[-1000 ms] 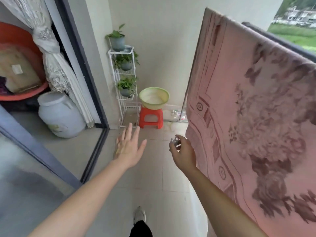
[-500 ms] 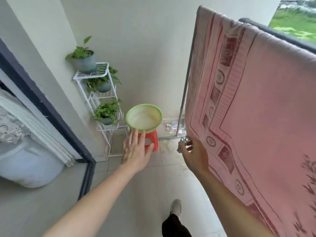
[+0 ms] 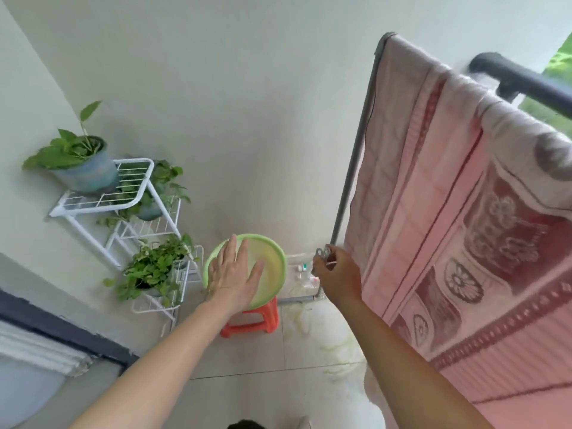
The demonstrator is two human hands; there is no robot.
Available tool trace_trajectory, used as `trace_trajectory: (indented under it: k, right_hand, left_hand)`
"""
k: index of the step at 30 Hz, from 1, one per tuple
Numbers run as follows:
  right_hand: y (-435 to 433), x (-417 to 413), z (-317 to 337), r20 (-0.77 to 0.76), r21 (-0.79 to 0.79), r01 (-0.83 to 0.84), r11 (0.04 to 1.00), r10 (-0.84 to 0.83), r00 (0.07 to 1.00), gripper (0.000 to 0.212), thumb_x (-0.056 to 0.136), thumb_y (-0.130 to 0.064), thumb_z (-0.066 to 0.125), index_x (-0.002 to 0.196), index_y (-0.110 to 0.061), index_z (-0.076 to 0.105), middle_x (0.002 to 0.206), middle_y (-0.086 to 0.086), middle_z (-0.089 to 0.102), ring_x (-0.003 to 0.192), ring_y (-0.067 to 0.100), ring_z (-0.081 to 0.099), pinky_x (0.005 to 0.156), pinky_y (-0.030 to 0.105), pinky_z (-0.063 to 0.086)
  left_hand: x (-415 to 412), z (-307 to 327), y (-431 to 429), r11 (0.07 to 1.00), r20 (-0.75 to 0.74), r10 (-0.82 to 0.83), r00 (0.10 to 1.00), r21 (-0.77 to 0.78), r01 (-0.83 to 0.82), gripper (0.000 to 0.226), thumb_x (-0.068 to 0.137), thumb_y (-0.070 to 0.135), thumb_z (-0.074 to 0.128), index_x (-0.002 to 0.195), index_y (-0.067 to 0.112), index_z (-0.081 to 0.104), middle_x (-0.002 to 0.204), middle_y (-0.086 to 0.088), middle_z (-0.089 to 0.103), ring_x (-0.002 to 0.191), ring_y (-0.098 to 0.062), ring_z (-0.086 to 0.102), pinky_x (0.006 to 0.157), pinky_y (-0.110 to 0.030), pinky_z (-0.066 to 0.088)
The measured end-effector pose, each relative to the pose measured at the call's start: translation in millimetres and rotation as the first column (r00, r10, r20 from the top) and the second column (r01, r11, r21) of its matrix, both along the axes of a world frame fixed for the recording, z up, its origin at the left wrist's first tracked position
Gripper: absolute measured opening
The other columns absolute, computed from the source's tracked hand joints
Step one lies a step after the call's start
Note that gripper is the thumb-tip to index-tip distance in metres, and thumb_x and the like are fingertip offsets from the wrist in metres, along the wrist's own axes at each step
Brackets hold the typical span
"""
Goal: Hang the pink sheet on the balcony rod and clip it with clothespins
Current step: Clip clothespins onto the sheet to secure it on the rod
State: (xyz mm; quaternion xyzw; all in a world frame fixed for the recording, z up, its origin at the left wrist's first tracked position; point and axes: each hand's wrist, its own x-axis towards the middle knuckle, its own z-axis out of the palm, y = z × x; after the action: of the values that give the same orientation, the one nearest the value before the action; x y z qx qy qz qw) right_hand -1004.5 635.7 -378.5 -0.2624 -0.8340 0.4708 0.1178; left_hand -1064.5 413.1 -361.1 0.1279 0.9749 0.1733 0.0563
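Two bare arms are reaching forward over the tiled floor (image 3: 263, 391) of the balcony. The left hand (image 3: 232, 274) is spreading flat, fingers straight and slightly fanned, palm down, holding nothing; it is hovering in front of the one green basin (image 3: 278, 261), which is sitting on the one orange stool (image 3: 257, 320) against the wall. Whether the palm is touching the basin cannot be told.

The right hand (image 3: 339, 275) is curling its fingers and pinching a small metal clothespin (image 3: 323, 251) at the fingertips; whether it is one pin or more is too small to tell. This hand is hanging just beside the lower left edge of the one pink sheet (image 3: 448, 243).

The sheet is draping over a bar that its own fold is covering, and it is falling in a broad panel along the right side, its woven border of darker rose medallions facing the camera. One thin grey pole (image 3: 349, 181) is running down along the sheet's left edge to the floor. One dark railing (image 3: 526, 78) is showing behind the sheet at the upper right, with greenery beyond it.

To the left, one white wire rack (image 3: 136, 168) is carrying three potted plants, one per tier: the top plant (image 3: 77, 156), the middle plant (image 3: 161, 187) and the bottom plant (image 3: 151, 267)
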Motion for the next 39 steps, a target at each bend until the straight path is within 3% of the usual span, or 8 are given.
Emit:
trace_trajectory:
  k: [10, 14, 20, 22, 24, 26, 34, 39]
  right_hand:
    - [91.6, -103.7, -13.9, 0.058, 0.112, 0.187, 0.976, -0.194, 0.979, 0.017, 0.088, -0.041, 0.058, 0.099, -0.028, 0.061, 0.093, -0.007, 0.065, 0.074, 0.0, 0.06, 0.066, 0.026, 0.046]
    - [115.2, -128.3, -10.7, 0.107, 0.137, 0.313, 0.94, -0.328, 0.939, 0.036, 0.084, -0.046, 0.054, 0.117, -0.032, 0.06, 0.105, -0.012, 0.059, 0.08, -0.004, 0.058, 0.07, 0.025, 0.045]
    - [126.3, -143.0, -17.7, 0.206, 0.18, 0.397, 0.9, -0.43, 0.879, 0.033, 0.088, -0.037, 0.061, 0.12, -0.03, 0.059, 0.103, -0.01, 0.063, 0.081, 0.001, 0.061, 0.073, 0.032, 0.05]
    - [127.4, -142.3, -20.0, 0.221, 0.185, 0.42, 0.888, -0.454, 0.863, 0.035, 0.088, -0.036, 0.063, 0.122, -0.029, 0.058, 0.101, -0.01, 0.063, 0.08, 0.003, 0.062, 0.076, 0.035, 0.053]
    - [130.4, -141.4, -20.0, 0.242, 0.189, 0.419, 0.888, -0.456, 0.857, 0.036, 0.087, -0.035, 0.064, 0.123, -0.028, 0.059, 0.1, -0.009, 0.064, 0.08, 0.002, 0.062, 0.075, 0.034, 0.054]
    - [133.4, -141.2, -19.2, 0.262, 0.191, 0.414, 0.89, -0.453, 0.852, 0.036, 0.087, -0.035, 0.066, 0.122, -0.029, 0.059, 0.102, -0.007, 0.064, 0.082, 0.004, 0.063, 0.077, 0.036, 0.055]
    - [117.1, -160.8, -13.6, 0.273, 0.177, 0.351, 0.919, -0.389, 0.88, 0.023, 0.082, -0.034, 0.063, 0.103, -0.026, 0.058, 0.087, -0.006, 0.064, 0.079, 0.015, 0.061, 0.072, 0.038, 0.052]
    - [101.1, -180.7, 35.3, -0.008, 0.239, 0.272, 0.932, -0.279, 0.96, 0.011, 0.075, -0.029, 0.043, 0.083, -0.021, 0.044, 0.068, -0.007, 0.045, 0.06, 0.012, 0.043, 0.055, 0.03, 0.033]
  left_hand:
    - [-193.6, -30.2, 145.0, 0.951, 0.142, -0.279, 0.95, 0.177, 0.253, 0.065, 0.101, 0.05, 0.037, 0.154, 0.017, 0.022, 0.161, -0.005, 0.023, 0.147, -0.023, 0.019, 0.118, -0.042, 0.022]
    - [-248.0, -21.2, 228.8, 0.826, 0.138, -0.512, 0.848, 0.351, 0.442, 0.042, 0.099, 0.041, 0.048, 0.134, 0.018, 0.051, 0.132, -0.003, 0.055, 0.125, -0.021, 0.049, 0.104, -0.037, 0.04]
    - [-261.7, -13.4, 309.5, 0.602, 0.17, -0.762, 0.625, 0.544, 0.585, 0.061, 0.092, 0.057, 0.049, 0.147, 0.034, 0.036, 0.111, 0.009, 0.059, 0.097, -0.009, 0.059, 0.082, -0.028, 0.049]
    - [-260.9, -15.9, 319.7, 0.556, 0.136, -0.793, 0.594, 0.56, 0.614, 0.051, 0.087, 0.064, 0.044, 0.13, 0.037, 0.051, 0.089, 0.015, 0.059, 0.077, -0.004, 0.058, 0.067, -0.028, 0.051]
    - [-262.0, -22.5, 325.4, 0.553, 0.086, -0.783, 0.616, 0.55, 0.626, 0.026, 0.089, 0.061, 0.05, 0.084, 0.035, 0.057, 0.073, 0.015, 0.05, 0.065, -0.003, 0.052, 0.059, -0.03, 0.044]
    - [-261.7, -27.2, 325.1, 0.554, 0.039, -0.761, 0.647, 0.558, 0.618, 0.037, 0.09, 0.049, 0.061, 0.063, 0.035, 0.04, 0.067, 0.013, 0.042, 0.06, -0.005, 0.044, 0.058, -0.03, 0.037]
    - [-285.9, -42.1, 297.1, 0.597, 0.128, -0.691, 0.711, 0.655, 0.462, 0.039, 0.088, 0.054, 0.063, 0.075, 0.019, 0.056, 0.073, 0.003, 0.059, 0.072, -0.019, 0.055, 0.067, -0.039, 0.047]
    - [-311.4, -34.1, 297.2, 0.591, 0.126, -0.689, 0.713, 0.666, 0.454, 0.021, 0.093, 0.047, 0.06, 0.083, 0.029, 0.059, 0.074, 0.01, 0.067, 0.073, -0.011, 0.062, 0.07, -0.035, 0.051]
